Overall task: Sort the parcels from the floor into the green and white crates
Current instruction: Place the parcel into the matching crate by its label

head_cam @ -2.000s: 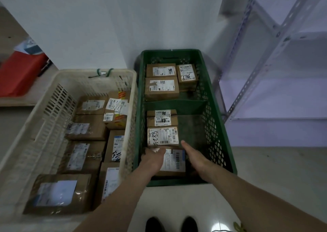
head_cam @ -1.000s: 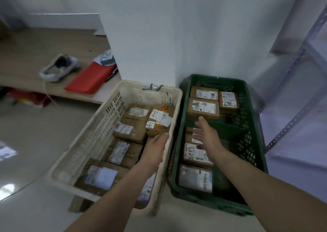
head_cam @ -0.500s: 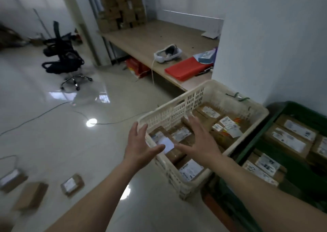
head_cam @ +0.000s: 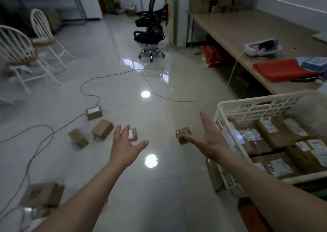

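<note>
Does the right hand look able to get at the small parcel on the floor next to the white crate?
Probably yes. The right hand is open and empty, and the small parcel lies on bare floor just beyond its thumb, apart from the white crate, with nothing lying between them.

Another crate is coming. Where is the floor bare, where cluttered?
Bare: tile between the white plastic crate and large brown cardboard parcel; also between white spindle chair and black office chair. Crowded: small cardboard parcels and grey cables, left.
</note>
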Demonstrator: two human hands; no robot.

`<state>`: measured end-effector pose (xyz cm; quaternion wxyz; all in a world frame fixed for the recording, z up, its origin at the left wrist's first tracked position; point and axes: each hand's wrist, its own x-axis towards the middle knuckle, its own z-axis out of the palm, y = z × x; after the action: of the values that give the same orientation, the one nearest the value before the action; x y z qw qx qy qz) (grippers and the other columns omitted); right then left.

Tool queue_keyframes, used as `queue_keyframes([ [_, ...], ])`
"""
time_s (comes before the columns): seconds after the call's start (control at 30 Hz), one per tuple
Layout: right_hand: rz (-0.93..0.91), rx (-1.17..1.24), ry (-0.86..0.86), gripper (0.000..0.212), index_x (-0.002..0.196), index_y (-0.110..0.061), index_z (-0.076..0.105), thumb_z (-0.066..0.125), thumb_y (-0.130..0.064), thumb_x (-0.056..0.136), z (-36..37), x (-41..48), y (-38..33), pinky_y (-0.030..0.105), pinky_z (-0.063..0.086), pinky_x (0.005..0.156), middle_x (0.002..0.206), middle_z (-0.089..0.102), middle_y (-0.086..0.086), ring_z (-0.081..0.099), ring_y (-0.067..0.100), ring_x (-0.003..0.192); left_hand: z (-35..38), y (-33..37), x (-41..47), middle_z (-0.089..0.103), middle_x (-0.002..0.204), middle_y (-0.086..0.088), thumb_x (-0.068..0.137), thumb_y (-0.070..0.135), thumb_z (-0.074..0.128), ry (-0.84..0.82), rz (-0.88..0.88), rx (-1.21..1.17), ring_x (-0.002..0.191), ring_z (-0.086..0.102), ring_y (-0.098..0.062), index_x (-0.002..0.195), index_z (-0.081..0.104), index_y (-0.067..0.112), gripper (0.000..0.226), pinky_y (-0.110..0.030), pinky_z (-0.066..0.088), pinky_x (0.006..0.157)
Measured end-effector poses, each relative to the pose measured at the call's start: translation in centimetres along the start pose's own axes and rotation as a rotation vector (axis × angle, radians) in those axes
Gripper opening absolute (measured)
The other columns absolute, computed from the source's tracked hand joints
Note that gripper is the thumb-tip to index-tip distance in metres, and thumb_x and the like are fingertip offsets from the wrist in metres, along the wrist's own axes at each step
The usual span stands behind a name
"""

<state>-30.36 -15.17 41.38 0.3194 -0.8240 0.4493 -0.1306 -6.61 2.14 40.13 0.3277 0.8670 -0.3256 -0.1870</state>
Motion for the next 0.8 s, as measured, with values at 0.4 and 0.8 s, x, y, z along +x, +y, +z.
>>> queue_keyframes([
  [0.4,-0.227,-0.06,-0.174,0.109,0.166,-0.029,0.0,0.068,-0.064,0.087,14.3,1.5,-19.0,0.05,0.023,0.126,0.174,0.006,0.001,0.011,0.024,0.16,-17.7,-20.4,-5.1,0.005,0.167,-0.004,0.085,0.051,0.073,0.273,-0.338,-0.077,0.152,0.018,-0.025,0.158,0.024,0.017,0.094,-0.044,0.026,0.118],
  [0.8,-0.429,-0.095,-0.473,0.109,0.164,-0.038,0.002,0.063,-0.075,0.082,31.1,4.0,-31.4,0.055,0.028,0.123,0.174,0.01,-0.004,0.021,0.027,0.157,-25.2,-34.0,-11.5,0.008,0.167,-0.006,0.078,0.058,0.075,0.467,-0.736,-0.234,0.151,0.019,-0.022,0.157,0.025,0.018,0.102,-0.036,0.024,0.117],
])
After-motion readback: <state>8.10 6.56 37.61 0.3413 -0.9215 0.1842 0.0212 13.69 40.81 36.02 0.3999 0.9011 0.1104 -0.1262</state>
